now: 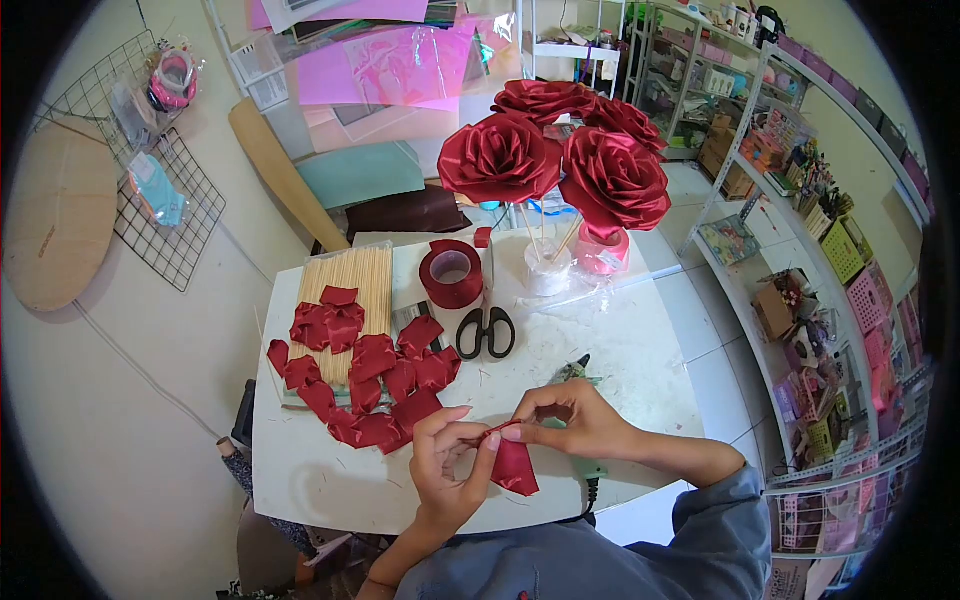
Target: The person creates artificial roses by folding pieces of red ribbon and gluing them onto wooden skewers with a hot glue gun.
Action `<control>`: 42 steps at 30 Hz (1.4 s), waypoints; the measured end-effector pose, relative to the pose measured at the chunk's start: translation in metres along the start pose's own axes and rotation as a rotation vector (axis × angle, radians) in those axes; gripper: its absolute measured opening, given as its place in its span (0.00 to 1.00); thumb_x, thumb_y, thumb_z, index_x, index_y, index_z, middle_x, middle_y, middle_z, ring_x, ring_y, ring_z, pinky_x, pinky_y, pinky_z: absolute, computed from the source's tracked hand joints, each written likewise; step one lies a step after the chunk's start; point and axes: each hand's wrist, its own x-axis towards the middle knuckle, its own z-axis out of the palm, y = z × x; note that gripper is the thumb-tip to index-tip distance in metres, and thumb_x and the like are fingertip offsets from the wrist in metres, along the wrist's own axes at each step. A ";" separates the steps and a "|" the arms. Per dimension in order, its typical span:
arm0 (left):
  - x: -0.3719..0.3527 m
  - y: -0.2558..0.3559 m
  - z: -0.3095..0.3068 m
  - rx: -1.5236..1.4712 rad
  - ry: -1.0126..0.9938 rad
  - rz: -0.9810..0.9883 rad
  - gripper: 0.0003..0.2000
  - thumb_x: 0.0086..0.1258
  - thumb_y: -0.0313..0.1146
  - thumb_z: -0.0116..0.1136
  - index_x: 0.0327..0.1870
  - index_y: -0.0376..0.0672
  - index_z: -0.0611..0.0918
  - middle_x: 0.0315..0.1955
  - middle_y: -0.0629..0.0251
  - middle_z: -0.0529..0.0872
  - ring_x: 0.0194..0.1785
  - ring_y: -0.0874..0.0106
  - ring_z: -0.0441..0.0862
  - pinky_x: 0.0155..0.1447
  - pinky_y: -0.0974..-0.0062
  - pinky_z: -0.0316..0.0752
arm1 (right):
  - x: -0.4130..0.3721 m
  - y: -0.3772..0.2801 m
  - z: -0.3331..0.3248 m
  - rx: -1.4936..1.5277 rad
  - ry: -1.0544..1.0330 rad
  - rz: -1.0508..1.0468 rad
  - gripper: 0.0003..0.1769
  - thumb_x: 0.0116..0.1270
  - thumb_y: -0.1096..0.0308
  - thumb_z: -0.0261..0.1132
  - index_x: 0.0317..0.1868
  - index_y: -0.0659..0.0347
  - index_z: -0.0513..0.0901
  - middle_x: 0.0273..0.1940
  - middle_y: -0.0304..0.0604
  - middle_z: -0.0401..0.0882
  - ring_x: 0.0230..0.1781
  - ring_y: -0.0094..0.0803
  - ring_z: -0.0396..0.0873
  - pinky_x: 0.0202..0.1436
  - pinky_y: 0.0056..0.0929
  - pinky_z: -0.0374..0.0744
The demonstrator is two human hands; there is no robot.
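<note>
Near the front edge of the white table, my left hand (452,462) and my right hand (572,420) meet over a piece of red satin ribbon (514,470). Both pinch its upper edge between thumb and fingertips, and the rest of the ribbon hangs down below. To the left lies a pile of red ribbon petals (372,382), partly on a bundle of thin wooden sticks (347,278). Just beyond my hands are black-handled scissors (486,333) and a roll of red ribbon (451,274). Behind my right hand is a green glue gun (590,465), mostly hidden.
Several finished red ribbon roses (502,158) on sticks stand in a clear holder (547,270) at the table's back right. Beside it is a pink roll (603,248) in plastic. Loaded metal shelves (800,215) line the right side; a wall grid (172,210) hangs at left.
</note>
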 end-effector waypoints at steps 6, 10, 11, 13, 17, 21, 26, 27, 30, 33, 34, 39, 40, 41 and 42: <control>0.002 0.000 -0.005 -0.002 -0.013 -0.054 0.15 0.59 0.20 0.53 0.46 0.33 0.66 0.27 0.61 0.79 0.32 0.79 0.76 0.37 0.84 0.71 | -0.001 0.000 -0.002 0.013 0.033 -0.031 0.06 0.56 0.71 0.63 0.28 0.66 0.79 0.22 0.37 0.76 0.24 0.15 0.68 0.29 0.16 0.69; 0.002 0.002 -0.002 -0.023 -0.026 -0.088 0.14 0.59 0.18 0.51 0.45 0.34 0.66 0.30 0.60 0.77 0.35 0.79 0.74 0.40 0.85 0.69 | -0.002 -0.004 -0.003 -0.073 -0.008 -0.058 0.07 0.56 0.70 0.64 0.28 0.66 0.79 0.21 0.37 0.76 0.24 0.15 0.68 0.29 0.16 0.69; 0.002 -0.001 -0.002 -0.005 -0.009 -0.065 0.14 0.58 0.18 0.52 0.45 0.34 0.67 0.29 0.61 0.78 0.33 0.79 0.76 0.39 0.85 0.70 | -0.002 -0.003 -0.003 -0.072 -0.034 -0.023 0.07 0.56 0.70 0.64 0.28 0.66 0.79 0.22 0.37 0.77 0.25 0.15 0.69 0.30 0.17 0.69; 0.002 -0.004 -0.002 0.013 0.008 -0.043 0.14 0.58 0.19 0.54 0.45 0.34 0.68 0.27 0.61 0.79 0.32 0.79 0.77 0.37 0.85 0.71 | -0.001 -0.001 -0.003 -0.071 -0.061 0.013 0.07 0.56 0.69 0.63 0.29 0.66 0.79 0.23 0.37 0.77 0.25 0.16 0.70 0.31 0.17 0.70; 0.001 -0.003 -0.002 0.104 0.021 -0.007 0.14 0.57 0.16 0.54 0.44 0.34 0.68 0.28 0.61 0.78 0.34 0.79 0.77 0.39 0.85 0.71 | 0.000 -0.005 -0.003 0.164 -0.062 0.115 0.10 0.58 0.66 0.62 0.31 0.66 0.79 0.25 0.36 0.76 0.28 0.17 0.71 0.34 0.18 0.70; 0.001 -0.004 -0.001 0.093 0.051 0.005 0.15 0.56 0.14 0.53 0.43 0.34 0.67 0.29 0.62 0.77 0.35 0.79 0.76 0.40 0.85 0.71 | 0.002 -0.005 -0.006 0.205 -0.009 0.130 0.11 0.59 0.64 0.62 0.30 0.65 0.79 0.26 0.36 0.76 0.28 0.17 0.70 0.34 0.18 0.70; 0.002 -0.002 0.000 0.115 0.034 0.008 0.14 0.56 0.15 0.54 0.42 0.34 0.67 0.29 0.61 0.78 0.34 0.79 0.76 0.40 0.85 0.71 | 0.000 0.006 -0.004 0.005 -0.057 0.064 0.10 0.58 0.66 0.62 0.29 0.65 0.79 0.25 0.36 0.76 0.26 0.17 0.69 0.32 0.17 0.69; 0.002 -0.001 0.000 0.123 0.025 0.006 0.14 0.56 0.15 0.54 0.42 0.34 0.67 0.28 0.61 0.78 0.34 0.78 0.76 0.40 0.85 0.71 | 0.000 0.009 -0.004 -0.007 -0.062 0.055 0.09 0.57 0.66 0.62 0.29 0.65 0.79 0.25 0.36 0.76 0.26 0.17 0.69 0.31 0.17 0.69; 0.002 -0.002 0.000 0.126 0.014 -0.017 0.14 0.56 0.16 0.54 0.42 0.34 0.67 0.28 0.61 0.78 0.34 0.78 0.76 0.40 0.85 0.71 | 0.000 0.007 -0.004 -0.034 -0.032 0.004 0.09 0.57 0.67 0.63 0.28 0.66 0.78 0.25 0.36 0.76 0.25 0.17 0.69 0.30 0.17 0.69; 0.001 -0.004 -0.001 0.139 0.045 0.022 0.14 0.56 0.16 0.54 0.42 0.34 0.67 0.28 0.61 0.78 0.34 0.78 0.76 0.39 0.85 0.71 | -0.001 0.003 -0.002 0.095 -0.046 0.074 0.10 0.55 0.67 0.64 0.33 0.66 0.77 0.25 0.36 0.76 0.27 0.17 0.70 0.32 0.18 0.69; 0.001 -0.005 -0.001 0.139 0.045 0.024 0.14 0.56 0.16 0.54 0.42 0.34 0.67 0.28 0.61 0.78 0.34 0.78 0.76 0.39 0.85 0.71 | -0.001 0.001 -0.001 0.094 -0.045 0.073 0.10 0.55 0.67 0.64 0.33 0.66 0.77 0.25 0.36 0.76 0.27 0.17 0.70 0.32 0.18 0.69; 0.000 -0.005 0.001 0.153 0.125 0.040 0.14 0.56 0.16 0.53 0.42 0.34 0.67 0.29 0.60 0.77 0.34 0.77 0.77 0.39 0.84 0.71 | -0.003 0.002 0.003 0.149 -0.059 0.116 0.26 0.50 0.74 0.66 0.49 0.61 0.65 0.26 0.35 0.75 0.30 0.18 0.72 0.36 0.17 0.69; 0.000 -0.004 0.001 0.152 0.123 0.042 0.14 0.56 0.16 0.53 0.42 0.34 0.67 0.29 0.60 0.77 0.34 0.77 0.77 0.39 0.84 0.71 | -0.003 0.002 0.003 0.149 -0.056 0.114 0.26 0.50 0.74 0.66 0.49 0.61 0.65 0.26 0.35 0.75 0.30 0.18 0.72 0.36 0.17 0.69; 0.000 -0.003 0.002 0.138 0.130 0.032 0.14 0.56 0.16 0.53 0.42 0.35 0.66 0.29 0.60 0.77 0.34 0.77 0.76 0.40 0.84 0.71 | -0.002 0.002 0.002 0.167 -0.017 0.118 0.27 0.49 0.75 0.65 0.49 0.61 0.64 0.26 0.35 0.76 0.30 0.18 0.72 0.36 0.17 0.69; 0.001 -0.002 0.002 0.123 0.138 0.022 0.14 0.56 0.16 0.53 0.42 0.35 0.66 0.29 0.60 0.77 0.35 0.77 0.76 0.40 0.84 0.71 | -0.002 0.002 0.001 0.185 0.021 0.121 0.27 0.48 0.77 0.65 0.49 0.60 0.63 0.27 0.35 0.76 0.30 0.17 0.72 0.36 0.17 0.69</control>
